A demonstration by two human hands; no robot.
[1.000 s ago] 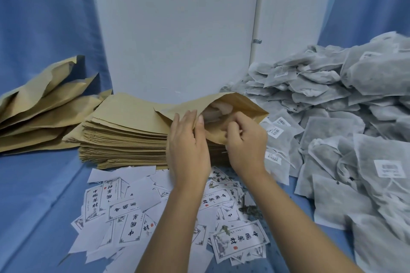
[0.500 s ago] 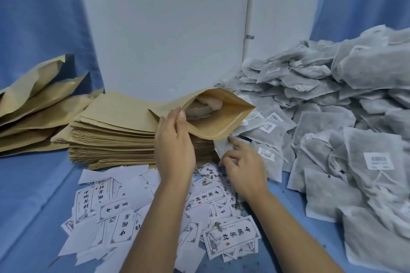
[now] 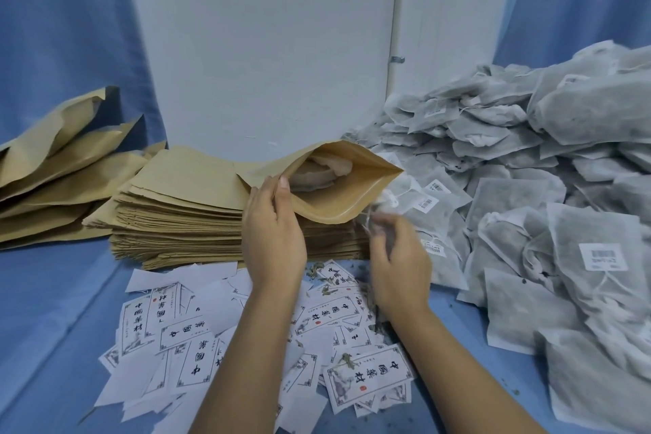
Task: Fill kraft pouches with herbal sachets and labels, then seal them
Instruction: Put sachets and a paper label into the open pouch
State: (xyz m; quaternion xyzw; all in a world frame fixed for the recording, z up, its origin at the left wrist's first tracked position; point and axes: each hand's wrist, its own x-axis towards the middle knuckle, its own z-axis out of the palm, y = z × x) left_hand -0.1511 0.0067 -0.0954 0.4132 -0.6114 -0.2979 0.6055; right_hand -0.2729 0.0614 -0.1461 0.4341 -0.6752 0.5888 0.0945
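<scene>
holding the mouth of a kraft pouch (image 3: 338,203) open with the left hand (image 3: 273,236) — thumb and nearly straight fingers pinched on the near lip at the left end of the opening. lay on its side atop a stack of flat pouches (image 3: 183,222), mouth gaping rightward and toward the camera, with a couple of pale packets (image 3: 317,173) showing inside. gripped a sachet (image 3: 384,199) in the right hand (image 3: 398,261) just beside the lower right edge of that mouth, outside it, fingers curled round the bag's lower part — too smeared by blur to tell how firmly. heaped high on the right, close to that hand: a pile of grey sachets (image 3: 528,158), several with barcode stickers. scattered in front of the stack and under both forearms: printed labels (image 3: 368,377), some face up, some blank side up, with bits of dried herb among them. piled to the far left, well apart from the hands: bulging kraft bags (image 3: 53,166). all on a blue cloth (image 3: 53,310), with a white panel (image 3: 264,46) standing behind.
</scene>
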